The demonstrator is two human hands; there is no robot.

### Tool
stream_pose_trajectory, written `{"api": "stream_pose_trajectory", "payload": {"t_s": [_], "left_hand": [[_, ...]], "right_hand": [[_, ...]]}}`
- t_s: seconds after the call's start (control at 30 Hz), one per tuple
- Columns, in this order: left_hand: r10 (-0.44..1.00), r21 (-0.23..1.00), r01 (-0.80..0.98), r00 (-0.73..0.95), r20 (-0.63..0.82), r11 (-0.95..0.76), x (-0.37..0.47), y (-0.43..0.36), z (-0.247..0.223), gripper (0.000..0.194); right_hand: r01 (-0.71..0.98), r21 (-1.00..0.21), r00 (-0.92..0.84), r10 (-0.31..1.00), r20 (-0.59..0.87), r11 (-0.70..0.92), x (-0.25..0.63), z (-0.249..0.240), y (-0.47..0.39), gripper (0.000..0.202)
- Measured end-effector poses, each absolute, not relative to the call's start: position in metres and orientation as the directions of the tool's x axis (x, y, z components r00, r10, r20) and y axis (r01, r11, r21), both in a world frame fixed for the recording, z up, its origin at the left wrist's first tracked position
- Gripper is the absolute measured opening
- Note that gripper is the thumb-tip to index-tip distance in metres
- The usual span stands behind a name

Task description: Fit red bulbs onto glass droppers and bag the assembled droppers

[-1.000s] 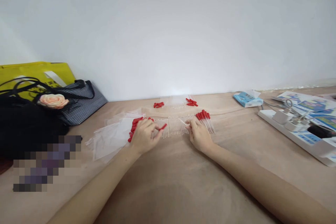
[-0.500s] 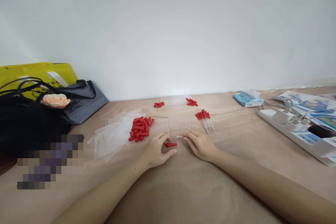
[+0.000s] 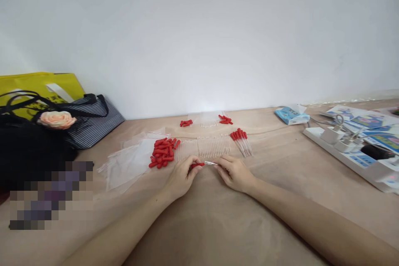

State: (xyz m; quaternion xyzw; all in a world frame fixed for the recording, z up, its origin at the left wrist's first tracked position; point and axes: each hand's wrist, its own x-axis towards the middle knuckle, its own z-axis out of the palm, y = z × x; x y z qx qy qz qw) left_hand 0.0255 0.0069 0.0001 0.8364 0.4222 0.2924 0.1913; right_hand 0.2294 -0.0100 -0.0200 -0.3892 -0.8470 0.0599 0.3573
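My left hand (image 3: 184, 174) pinches a red rubber bulb (image 3: 198, 165) between thumb and fingers. In my right hand (image 3: 233, 172) is a clear glass dropper tube (image 3: 209, 163), its end meeting the bulb's mouth; whether it has gone inside I cannot tell. A pile of red bulbs (image 3: 162, 151) lies beyond my left hand. Rows of clear tubes (image 3: 214, 145) lie just past my fingers. Several droppers with red bulbs fitted (image 3: 242, 141) rest side by side to the right of the rows.
Clear zip bags (image 3: 132, 162) are spread left of the bulb pile. Two small bulb groups (image 3: 186, 123) lie near the wall. A striped bag (image 3: 96, 122) and a yellow bag (image 3: 40, 87) stand at left. At right are a tissue pack (image 3: 291, 116) and a power strip (image 3: 352, 156).
My left fingers have closed on the red bulb and brought it up to the tube's end. The tube in my right hand now meets it. The view has shifted slightly.
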Motion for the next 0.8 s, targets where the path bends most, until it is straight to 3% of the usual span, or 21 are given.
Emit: {"api": "stream_pose_trajectory", "payload": {"t_s": [0.3, 0.8], "left_hand": [[0.774, 0.537, 0.561, 0.503, 0.384, -0.63, 0.0243, 0.0122, -0.0063, 0.018], [0.69, 0.417, 0.551, 0.546, 0.475, -0.723, 0.0244, 0.0083, -0.0045, 0.019]], "right_hand": [[0.653, -0.269, -0.479, 0.661, 0.577, 0.708, 0.2263, -0.0216, -0.0099, 0.019], [0.578, -0.09, -0.544, 0.466, 0.698, 0.811, 0.2197, -0.019, -0.0128, 0.019]]}}
